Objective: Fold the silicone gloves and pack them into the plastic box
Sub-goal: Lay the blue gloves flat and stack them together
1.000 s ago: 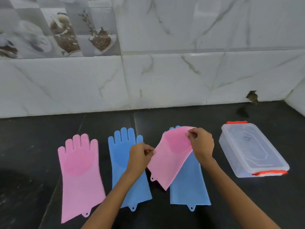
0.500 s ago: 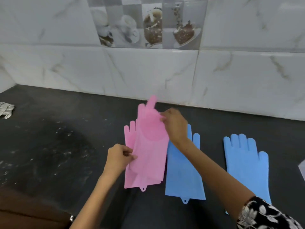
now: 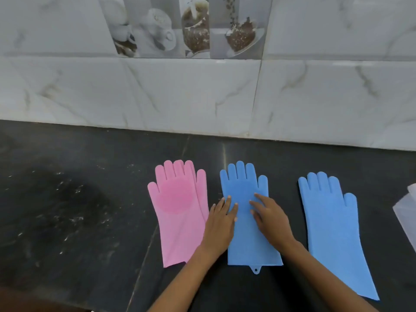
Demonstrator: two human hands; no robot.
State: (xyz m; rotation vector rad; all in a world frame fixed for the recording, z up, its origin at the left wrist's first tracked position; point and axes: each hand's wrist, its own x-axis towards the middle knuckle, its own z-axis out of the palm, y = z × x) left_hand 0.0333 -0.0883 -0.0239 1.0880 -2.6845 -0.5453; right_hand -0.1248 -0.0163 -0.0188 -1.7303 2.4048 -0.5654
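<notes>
Two pink silicone gloves (image 3: 180, 206) lie stacked flat on the black counter, fingers toward the wall. Right of them lies a blue glove (image 3: 246, 242), and both hands rest flat on it: my left hand (image 3: 221, 224) on its left edge, partly over the pink cuff, my right hand (image 3: 270, 219) on its palm. Neither hand grips anything. A second blue glove (image 3: 333, 230) lies flat farther right. Only a corner of the clear plastic box (image 3: 408, 212) shows at the right edge.
The black stone counter (image 3: 67, 199) stretches left, with a dusty smear on it. A white marble-tiled wall (image 3: 202, 91) closes the back. A seam in the counter runs down between the pink and blue gloves.
The pink glove I held has been laid on top of the other pink glove and let go. Both hands moved right onto the middle blue glove. The view shifted left.
</notes>
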